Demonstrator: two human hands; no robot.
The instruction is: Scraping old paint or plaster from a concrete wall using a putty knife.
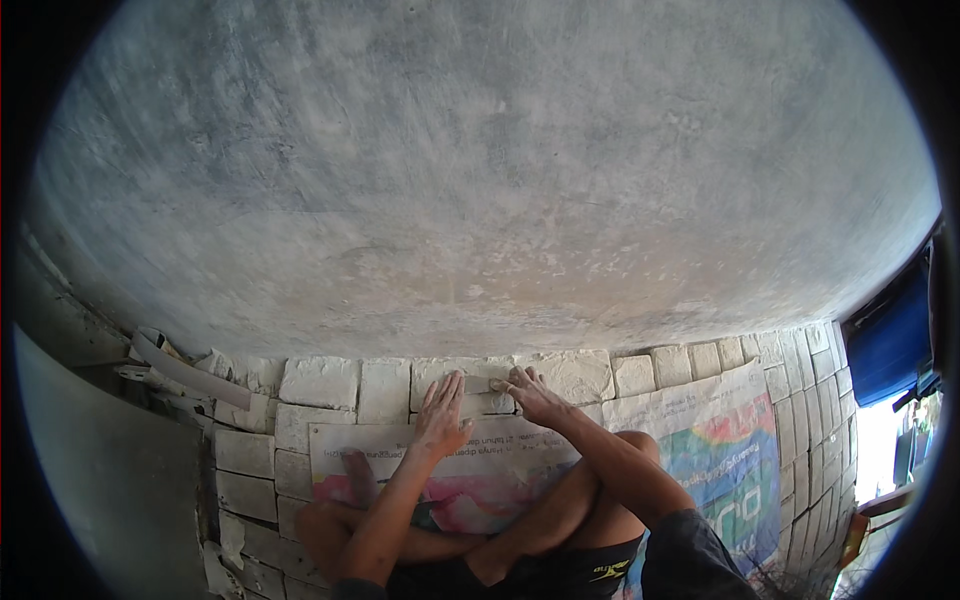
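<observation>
My left hand [444, 412] lies palm down, fingers extended and thumb apart, over pale paving blocks at the foot of the wall. To its right, my right hand [536, 396] is low over the same row, its fingers bent. Between the hands is a small flat grey patch or piece [478, 384], close to the right fingertips; whether that hand grips it is unclear. Cream-coloured paste or powder [574, 373] coats the blocks around both hands, rough and ridged to the right. A printed banner sheet [360, 442], bearing writing, is spread beneath my crossed legs.
A grey plastered wall [480, 187] rises directly ahead. At the left are a curved pale strip [191, 375], some scraps and a grey panel [112, 465]. Bare paving blocks [806, 427] run along the right, towards a blue hanging sheet [892, 345] and a bright opening.
</observation>
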